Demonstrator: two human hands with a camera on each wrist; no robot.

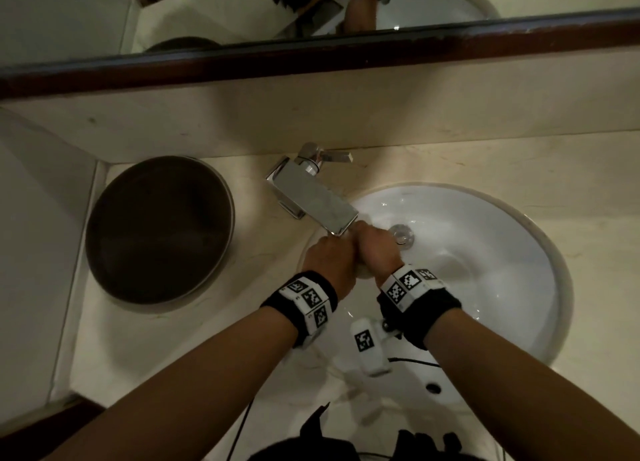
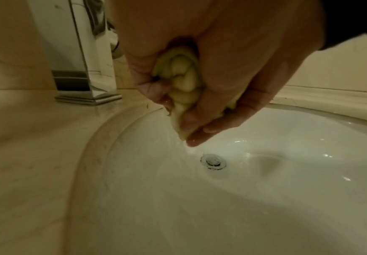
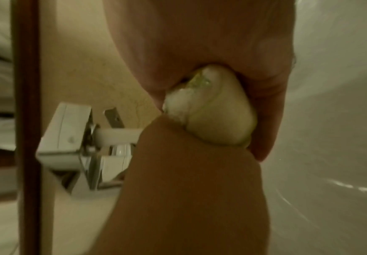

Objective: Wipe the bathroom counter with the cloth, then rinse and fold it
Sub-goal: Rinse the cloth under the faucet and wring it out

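Both hands are clenched side by side over the white sink, just under the spout of the chrome faucet. My left hand and right hand both grip a pale yellow-green cloth, which is twisted into a tight roll between them. In the head view only a pale bit of cloth shows below the fists. The right wrist view shows a wet bulge of the cloth squeezed between the two palms. The drain lies below the hands.
A dark round bowl stands on the beige counter left of the faucet. A brown-framed mirror runs along the wall behind. The sink's overflow hole is near me.
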